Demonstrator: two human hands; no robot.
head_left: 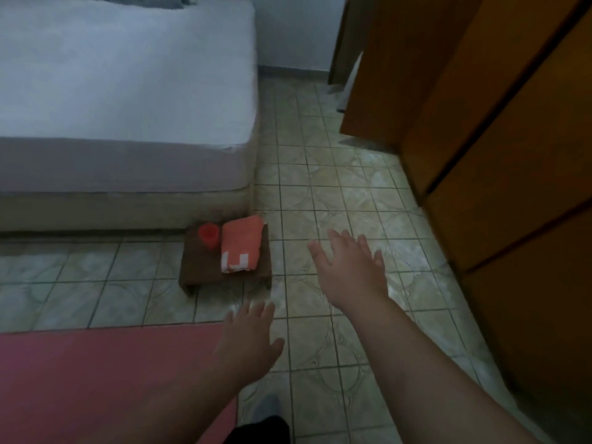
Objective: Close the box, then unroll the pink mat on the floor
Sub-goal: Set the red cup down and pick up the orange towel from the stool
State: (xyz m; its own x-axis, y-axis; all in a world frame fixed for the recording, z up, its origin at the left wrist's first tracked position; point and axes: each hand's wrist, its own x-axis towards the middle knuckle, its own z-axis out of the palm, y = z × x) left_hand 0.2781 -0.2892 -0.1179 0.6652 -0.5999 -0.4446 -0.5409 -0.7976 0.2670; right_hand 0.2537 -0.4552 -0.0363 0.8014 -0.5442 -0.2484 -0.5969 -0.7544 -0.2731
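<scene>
The pink mat (105, 376) lies flat on the tiled floor at the lower left, its right end near my legs. My left hand (248, 339) hovers over that end with fingers spread and holds nothing. My right hand (350, 267) reaches forward above the bare tiles, fingers straight and apart, also empty. No box can be seen in this view.
A low dark wooden stool (198, 267) stands by the bed corner, carrying a red cup (209, 234) and a folded orange towel (242, 245). The bed (121, 91) with a white sheet fills the upper left. A wooden wardrobe (512, 155) lines the right side.
</scene>
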